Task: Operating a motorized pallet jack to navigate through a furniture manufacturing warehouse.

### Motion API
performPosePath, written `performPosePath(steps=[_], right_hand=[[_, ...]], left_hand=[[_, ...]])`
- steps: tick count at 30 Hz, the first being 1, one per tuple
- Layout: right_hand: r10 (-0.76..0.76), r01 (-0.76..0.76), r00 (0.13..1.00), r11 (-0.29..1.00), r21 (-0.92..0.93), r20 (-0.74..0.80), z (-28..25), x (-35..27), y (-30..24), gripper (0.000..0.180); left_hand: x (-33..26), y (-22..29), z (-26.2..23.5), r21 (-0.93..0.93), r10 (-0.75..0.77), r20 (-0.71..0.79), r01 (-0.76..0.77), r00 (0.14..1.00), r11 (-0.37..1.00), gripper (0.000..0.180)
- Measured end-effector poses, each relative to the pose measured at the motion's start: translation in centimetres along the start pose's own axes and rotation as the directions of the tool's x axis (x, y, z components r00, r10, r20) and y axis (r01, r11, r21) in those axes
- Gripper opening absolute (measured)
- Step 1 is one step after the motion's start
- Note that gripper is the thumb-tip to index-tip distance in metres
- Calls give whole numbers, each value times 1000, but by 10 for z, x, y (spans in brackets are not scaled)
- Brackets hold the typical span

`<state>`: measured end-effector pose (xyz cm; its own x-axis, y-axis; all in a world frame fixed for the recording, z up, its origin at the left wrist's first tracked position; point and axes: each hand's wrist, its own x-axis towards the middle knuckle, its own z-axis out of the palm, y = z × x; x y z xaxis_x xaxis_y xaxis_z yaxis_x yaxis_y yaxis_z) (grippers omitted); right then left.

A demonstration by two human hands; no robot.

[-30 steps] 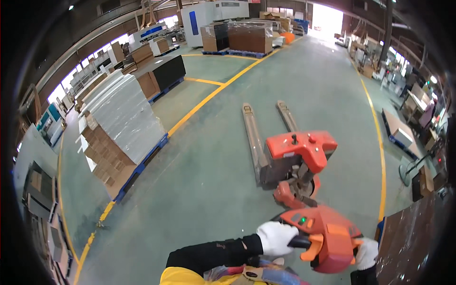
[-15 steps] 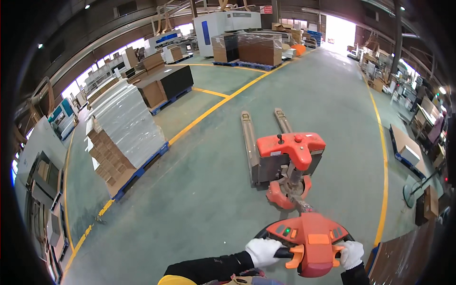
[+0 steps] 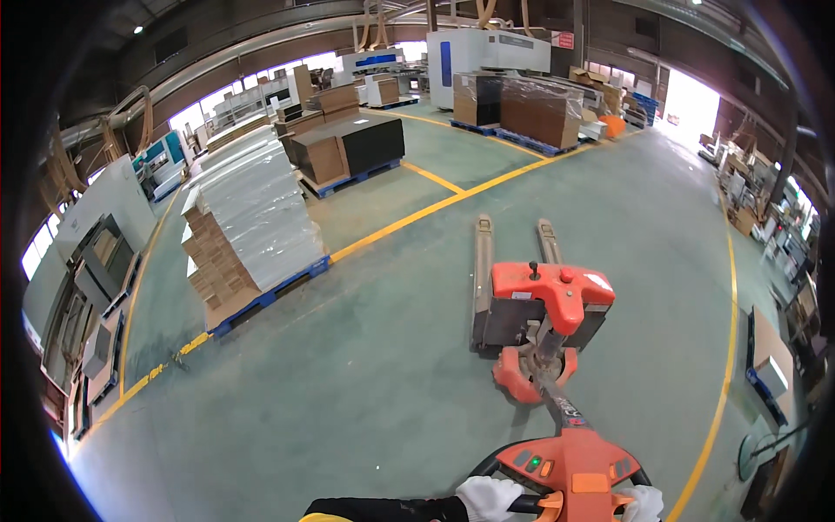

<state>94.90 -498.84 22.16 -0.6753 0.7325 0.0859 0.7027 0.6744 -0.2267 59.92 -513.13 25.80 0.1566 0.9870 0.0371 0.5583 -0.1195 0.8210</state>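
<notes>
Left hand (image 3: 489,498): white glove, black sleeve (image 3: 383,508); fingers closed round the left grip of the handle.
Right hand (image 3: 642,503): white glove; closed on the handle's right end, partly cut off by the lower edge.
Handle (image 3: 590,484): red, orange panel on top, small green light lit on its left side; at the lower edge, between the hands.
Shaft (image 3: 565,409): joins handle to truck, slanting slightly left as it runs away from the person.
Truck (image 3: 564,304): red cover with black knob and red button, dark lower body; on the floor, right of centre, ahead of the person.
Forks (image 3: 484,261): two, side by side, worn metal, pointing away from the person.
Floor (image 3: 391,357): green-grey, marked with yellow lines (image 3: 417,214).
Right pallet (image 3: 765,397): blue; brown board and white box on top; beyond the right-hand line.
White stack (image 3: 265,209): wrapped boards on a blue pallet, left of the truck, well apart.
Dark stack (image 3: 376,146): black and brown sides, blue pallet; behind the white stack.
Brown stack (image 3: 532,115): film-wrapped, blue pallet; farther back.
Machine (image 3: 496,63): white, blue panel; behind the brown stack.
Doorway (image 3: 689,100): bright, far end.
</notes>
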Motion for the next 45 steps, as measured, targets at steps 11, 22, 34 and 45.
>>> performPosePath(steps=[11,22,34,45], right_hand=[[-174,175,984,985,9,-40,-30,149,103,39],[-247,271,942,959,85,-225,-19,302,149,40],[-311,326,921,945,26,-234,-18,475,167,36],[-161,188,948,980,73,-275,11,653,138,51]], left_hand=[[150,-39,10,426,-113,-45,121,993,896,34],[271,-69,-61,440,-248,-195,310,949,843,32],[396,-143,-160,490,-296,-204,359,933,794,36],[509,-242,-308,466,-305,-132,331,943,821,28]])
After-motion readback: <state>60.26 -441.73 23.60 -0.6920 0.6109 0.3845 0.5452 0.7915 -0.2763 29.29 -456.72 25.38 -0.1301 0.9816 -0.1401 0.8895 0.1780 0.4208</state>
